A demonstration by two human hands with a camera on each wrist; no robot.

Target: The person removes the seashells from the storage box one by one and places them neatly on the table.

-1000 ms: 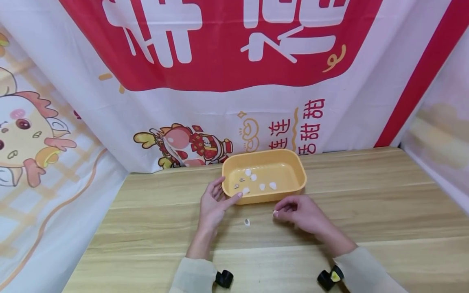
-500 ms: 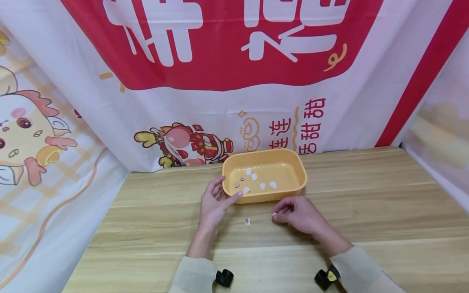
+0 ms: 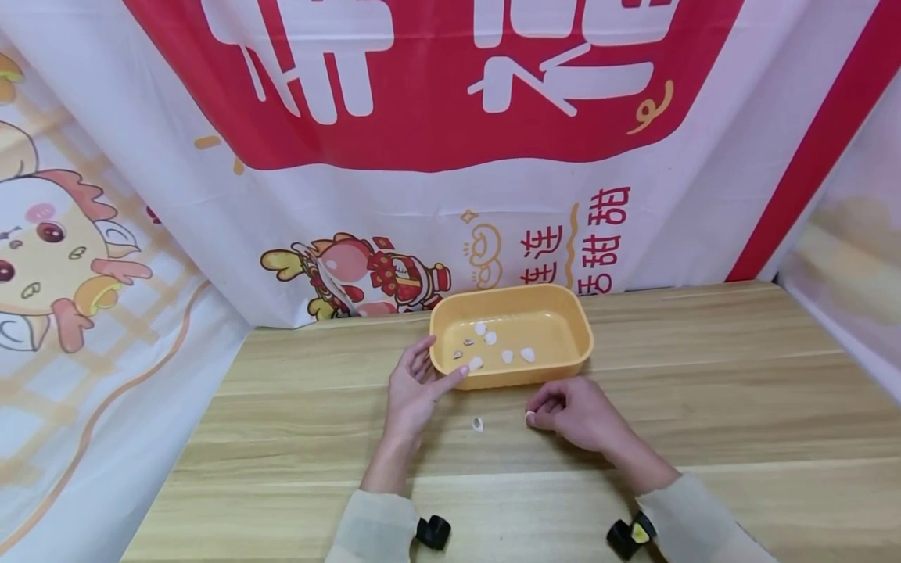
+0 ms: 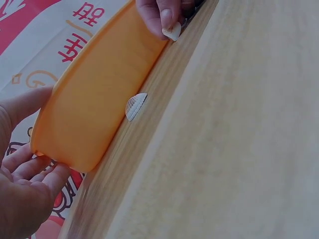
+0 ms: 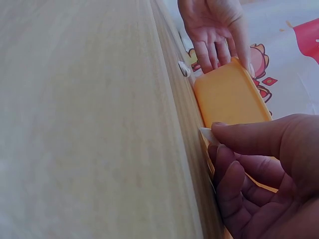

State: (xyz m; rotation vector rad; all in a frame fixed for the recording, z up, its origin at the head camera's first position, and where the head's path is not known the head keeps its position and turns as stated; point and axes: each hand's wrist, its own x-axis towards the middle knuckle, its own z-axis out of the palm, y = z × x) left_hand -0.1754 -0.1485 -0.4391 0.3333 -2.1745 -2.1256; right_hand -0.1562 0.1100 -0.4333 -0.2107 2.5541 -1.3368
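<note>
Head view: the left hand (image 3: 411,389) is resting on the wooden table (image 3: 704,391), fingers straight and slightly spread, touching the near-left corner of the smooth, rounded orange plastic tray (image 3: 579,344). The right hand (image 3: 577,410) is lying just before the tray, curled fingers pinching a small white shell (image 3: 529,416). Another ribbed shell (image 3: 478,424) is lying between the hands.

Left wrist view: straight fingers (image 4: 30,169) are pressing against the tray's corner (image 4: 75,149); the ribbed shell (image 4: 134,106) is sitting beside its wall.

Right wrist view: thumb and fingers (image 5: 249,149) are clamping the pale shell (image 5: 208,136).
</note>
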